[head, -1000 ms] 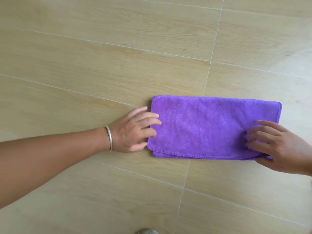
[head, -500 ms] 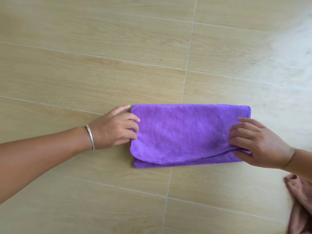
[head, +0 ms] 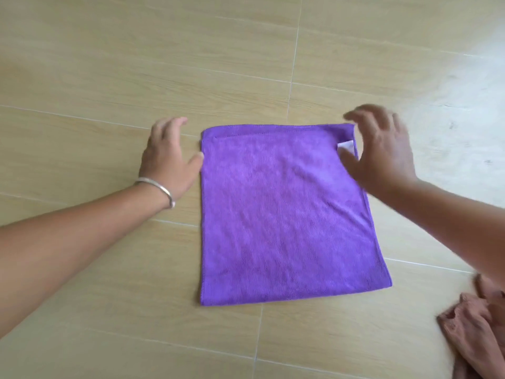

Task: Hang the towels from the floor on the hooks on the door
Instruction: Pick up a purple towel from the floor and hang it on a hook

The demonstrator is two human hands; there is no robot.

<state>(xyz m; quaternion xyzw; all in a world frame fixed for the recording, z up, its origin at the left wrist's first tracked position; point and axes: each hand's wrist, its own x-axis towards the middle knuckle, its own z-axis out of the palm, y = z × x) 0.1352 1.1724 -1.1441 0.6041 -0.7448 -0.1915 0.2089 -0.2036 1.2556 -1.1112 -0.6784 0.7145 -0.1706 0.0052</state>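
Lying flat on wood-look tile floor [head: 82, 77]: purple microfibre towel [head: 284, 214], spread wide, white label [head: 346, 146] at far right corner. Left hand [head: 169, 162], bangle [head: 158, 190] on wrist, fingers loosely extended, thumb tip touching towel's left edge, gripping nothing. Right hand [head: 382, 154] blurred, fingers spread wide above far right corner, holding nothing; contact with towel unclear. Brown cloth [head: 475, 332] crumpled at lower right.

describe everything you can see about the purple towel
The purple towel is a soft, fleecy cloth, microfibre by its look, lying flat on the tan tiled floor as a squarish sheet. A stitched hem runs along its far edge, and a small white tag shows near the far right corner. The left hand touches its left edge with the thumb; the blurred right hand is over the far right corner, fingers spread, contact unclear.
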